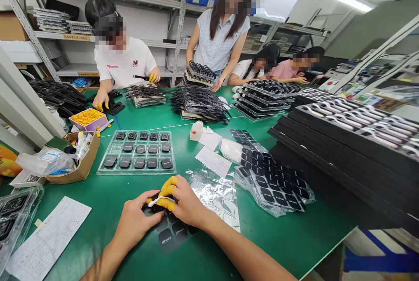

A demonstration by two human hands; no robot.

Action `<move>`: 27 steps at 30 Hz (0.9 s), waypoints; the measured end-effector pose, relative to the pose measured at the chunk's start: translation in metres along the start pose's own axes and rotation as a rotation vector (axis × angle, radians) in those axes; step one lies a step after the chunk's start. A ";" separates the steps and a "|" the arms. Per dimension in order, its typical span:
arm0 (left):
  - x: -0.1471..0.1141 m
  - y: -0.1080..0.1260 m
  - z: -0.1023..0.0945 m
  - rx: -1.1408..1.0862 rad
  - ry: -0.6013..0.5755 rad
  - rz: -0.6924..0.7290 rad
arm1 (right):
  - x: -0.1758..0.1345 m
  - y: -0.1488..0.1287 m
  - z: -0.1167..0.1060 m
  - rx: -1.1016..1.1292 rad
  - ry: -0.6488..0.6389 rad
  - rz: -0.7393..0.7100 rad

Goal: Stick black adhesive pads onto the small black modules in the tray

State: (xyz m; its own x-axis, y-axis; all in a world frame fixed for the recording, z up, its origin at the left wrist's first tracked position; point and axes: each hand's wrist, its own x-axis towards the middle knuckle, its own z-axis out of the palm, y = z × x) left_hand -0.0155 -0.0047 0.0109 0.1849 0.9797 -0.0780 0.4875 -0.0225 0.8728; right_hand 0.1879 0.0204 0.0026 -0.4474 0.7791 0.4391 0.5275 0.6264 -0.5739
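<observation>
My left hand (139,216) has thumb and index finger closed around a small black watch case (155,208), mostly hidden by the fingers. Over it bends my right hand (186,202), yellow cots on its fingers, pinching a thin white stick (157,201). Under my hands lies a sheet of black square stickers (173,236) with white lettering. Beyond them, a clear tray (102,164) holds rows of square black watch cases, most with lettering on their faces. A shiny clear film sheet (225,204) lies beside my right forearm.
More sticker sheets (278,185) lie to the right, near tall black foam stacks (327,172). At left are a cardboard box (88,159), a box of yellow finger cots (87,117) and a paper form (52,237). Co-workers and stacked strap trays (199,102) are across the table.
</observation>
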 end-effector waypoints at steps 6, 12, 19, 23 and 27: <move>0.001 0.002 0.000 -0.034 0.018 0.015 | -0.001 0.002 0.005 -0.091 0.031 -0.068; -0.002 0.008 -0.002 -0.061 0.012 0.042 | -0.002 0.002 0.007 -0.061 0.019 -0.069; -0.001 0.010 -0.002 -0.056 0.009 0.020 | -0.003 0.004 0.006 -0.051 0.002 -0.066; -0.001 0.010 -0.002 -0.055 0.006 0.019 | 0.001 0.002 0.008 -0.076 0.020 -0.081; -0.001 0.010 -0.003 -0.072 0.003 0.025 | 0.007 0.000 0.011 -0.092 0.039 -0.121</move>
State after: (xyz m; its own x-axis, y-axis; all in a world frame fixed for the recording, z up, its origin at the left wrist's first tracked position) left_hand -0.0130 -0.0054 0.0214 0.1940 0.9795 -0.0543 0.4198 -0.0329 0.9070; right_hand 0.1771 0.0251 -0.0019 -0.4841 0.6972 0.5287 0.5362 0.7139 -0.4504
